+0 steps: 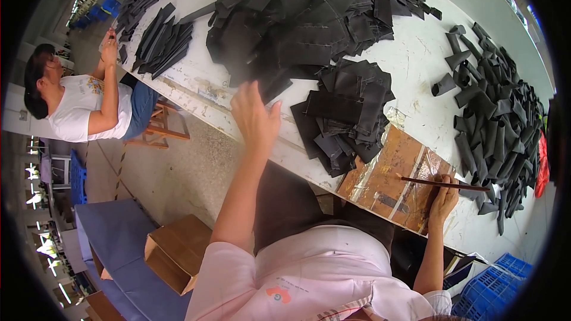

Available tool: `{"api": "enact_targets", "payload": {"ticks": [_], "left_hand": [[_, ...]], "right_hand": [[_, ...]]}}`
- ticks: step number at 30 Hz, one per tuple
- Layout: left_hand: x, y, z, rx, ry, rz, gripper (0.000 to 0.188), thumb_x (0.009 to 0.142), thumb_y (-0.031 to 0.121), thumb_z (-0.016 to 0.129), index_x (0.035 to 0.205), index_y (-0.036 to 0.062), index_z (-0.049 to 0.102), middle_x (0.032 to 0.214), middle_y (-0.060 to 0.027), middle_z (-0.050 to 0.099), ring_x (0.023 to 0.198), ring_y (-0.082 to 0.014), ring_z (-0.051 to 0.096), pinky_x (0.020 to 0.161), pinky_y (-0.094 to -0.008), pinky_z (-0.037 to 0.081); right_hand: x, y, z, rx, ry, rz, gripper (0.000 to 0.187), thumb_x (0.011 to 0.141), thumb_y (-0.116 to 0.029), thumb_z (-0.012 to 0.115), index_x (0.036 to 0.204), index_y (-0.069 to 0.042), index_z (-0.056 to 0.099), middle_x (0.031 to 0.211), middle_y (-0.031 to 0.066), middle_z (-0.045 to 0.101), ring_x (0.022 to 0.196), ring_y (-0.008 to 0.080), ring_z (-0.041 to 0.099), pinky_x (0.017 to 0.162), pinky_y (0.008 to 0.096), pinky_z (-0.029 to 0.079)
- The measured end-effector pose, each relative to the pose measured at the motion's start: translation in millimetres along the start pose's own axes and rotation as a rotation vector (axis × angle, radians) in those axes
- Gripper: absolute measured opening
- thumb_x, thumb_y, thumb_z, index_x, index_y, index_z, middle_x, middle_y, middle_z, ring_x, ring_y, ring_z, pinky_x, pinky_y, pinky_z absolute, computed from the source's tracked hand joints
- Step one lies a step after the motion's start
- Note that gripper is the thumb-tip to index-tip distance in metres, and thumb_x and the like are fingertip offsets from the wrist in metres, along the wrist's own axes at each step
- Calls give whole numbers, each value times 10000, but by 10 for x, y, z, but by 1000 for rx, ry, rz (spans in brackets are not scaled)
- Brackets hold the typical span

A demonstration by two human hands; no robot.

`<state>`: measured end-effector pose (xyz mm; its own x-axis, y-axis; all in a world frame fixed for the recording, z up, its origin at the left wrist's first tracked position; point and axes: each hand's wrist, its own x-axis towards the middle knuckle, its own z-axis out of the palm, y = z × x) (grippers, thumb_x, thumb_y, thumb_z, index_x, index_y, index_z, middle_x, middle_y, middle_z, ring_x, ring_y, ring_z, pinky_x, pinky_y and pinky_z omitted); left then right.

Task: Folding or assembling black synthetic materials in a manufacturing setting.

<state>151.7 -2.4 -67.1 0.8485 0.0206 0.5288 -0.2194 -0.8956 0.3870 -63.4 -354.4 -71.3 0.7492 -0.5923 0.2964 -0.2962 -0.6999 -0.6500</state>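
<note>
My left hand is at the table's front edge, fingers stretched out and thumb apart. Its fingertips are at a black fabric piece on the near side of a large heap of flat black pieces; whether they touch it I cannot tell. In my right hand is a thin dark brown stick with a pale tip, pointing left. That hand is over the right edge of a brown wooden board with strips of tape. Between my hands lies a smaller stack of black rectangular pieces.
Rolled black tubes are piled at the right, beside a low wall. A fanned bundle of black strips lies far left, near a seated person. Below the table are a cardboard box and a blue crate.
</note>
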Motion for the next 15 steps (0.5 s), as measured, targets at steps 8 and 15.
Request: {"api": "enact_targets", "payload": {"ticks": [8,15], "left_hand": [[399,-87,296,299,-178,52,421,690,193,656,1066,43,537,986,-65,558,920,-247,442,767,-357,345],[473,-323,380,299,-29,196,112,609,12,567,705,70,570,732,-64,532,768,-235,483,674,-366,360]], "right_hand": [[-7,59,11,-7,-12,13,244,893,-173,407,819,38,504,767,129,495,687,235,472,646,302,387],[2,99,13,-44,-36,55,237,888,-175,420,826,37,507,773,127,497,689,229,478,641,298,391]]}}
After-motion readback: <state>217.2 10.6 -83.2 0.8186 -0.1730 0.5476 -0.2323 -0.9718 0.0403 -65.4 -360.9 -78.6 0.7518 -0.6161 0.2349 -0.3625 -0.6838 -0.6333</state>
